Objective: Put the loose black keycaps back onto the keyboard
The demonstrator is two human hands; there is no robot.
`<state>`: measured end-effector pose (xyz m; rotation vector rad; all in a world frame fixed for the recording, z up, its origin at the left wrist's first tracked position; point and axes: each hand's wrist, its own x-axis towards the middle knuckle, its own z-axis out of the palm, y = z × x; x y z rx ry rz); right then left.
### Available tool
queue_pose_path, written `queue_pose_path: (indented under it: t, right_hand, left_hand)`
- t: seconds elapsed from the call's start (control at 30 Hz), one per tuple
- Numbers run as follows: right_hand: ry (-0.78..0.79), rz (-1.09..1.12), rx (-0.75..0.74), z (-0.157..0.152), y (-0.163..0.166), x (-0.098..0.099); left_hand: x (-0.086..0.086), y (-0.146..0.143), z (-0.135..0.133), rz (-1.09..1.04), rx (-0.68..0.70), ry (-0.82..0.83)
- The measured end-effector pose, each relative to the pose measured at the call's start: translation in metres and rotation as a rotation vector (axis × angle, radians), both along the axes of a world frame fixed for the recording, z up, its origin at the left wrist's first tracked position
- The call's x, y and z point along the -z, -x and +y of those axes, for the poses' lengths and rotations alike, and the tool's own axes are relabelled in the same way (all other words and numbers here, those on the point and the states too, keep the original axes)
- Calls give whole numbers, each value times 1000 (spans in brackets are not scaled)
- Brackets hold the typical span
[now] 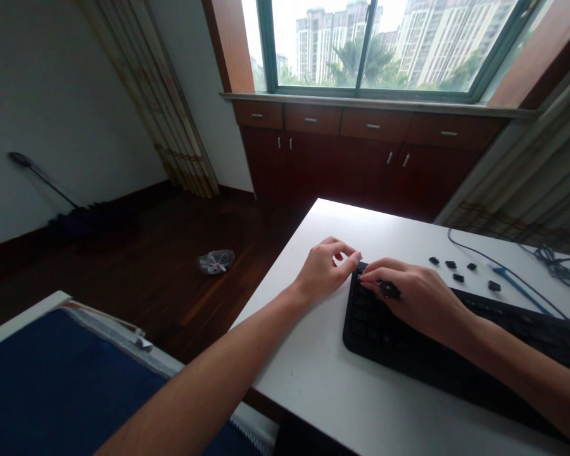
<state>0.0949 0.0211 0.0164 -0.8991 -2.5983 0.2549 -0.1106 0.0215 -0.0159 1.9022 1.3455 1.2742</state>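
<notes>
A black keyboard (pixel 456 342) lies on the white table (pixel 332 392). My left hand (pixel 323 271) is curled at the keyboard's far left corner, thumb and forefinger pinched together against its edge. My right hand (pixel 415 296) rests over the keyboard's left end, fingers bent down on the keys. A small black keycap (pixel 389 290) sits pinched against its thumb side. Several loose black keycaps (pixel 458 277) lie on the table just beyond the keyboard.
A thin blue tool (pixel 519 287) and a dark cable (pixel 484 258) lie past the keycaps, with a cable bundle (pixel 557 265) at far right. A blue zipped bag (pixel 52 386) lies lower left. A crumpled plastic bag (pixel 216 261) is on the wooden floor. Dark cabinets (pixel 361 155) stand under the window.
</notes>
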Motion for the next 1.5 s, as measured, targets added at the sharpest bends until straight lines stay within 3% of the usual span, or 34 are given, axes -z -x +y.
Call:
queue_pose_path:
  t: [0.4,0.87,1.0,1.1,1.17,1.23,1.33,1.43,1.5]
  right_hand:
    - [44,113,22,1,-2,5]
    - [64,27,-9,0,0,-2]
    - [131,323,97,-2,10,-21]
    - [475,810,189,0,28,-38]
    - [721,1079,108,2,42,-47]
    - [740,1245,-22,5,54,-49]
    - [667,1273,-119,9,66,-38]
    - [698,1155,-93,12,74,-21]
    - [708,1147,-86,11,77,-21]
  left_hand:
    - [-1,-1,0,-7,4,4]
    - [-1,-1,0,-62,4,17]
    - [-3,0,1,-119,-33,41]
    - [-4,3,5,-192,-79,65]
    - [-3,5,9,-251,-114,80]
    - [-1,8,12,-312,-144,98]
    - [2,11,16,-390,-191,117]
    - [4,13,17,-437,-222,129]
    - [4,13,17,-444,-223,137]
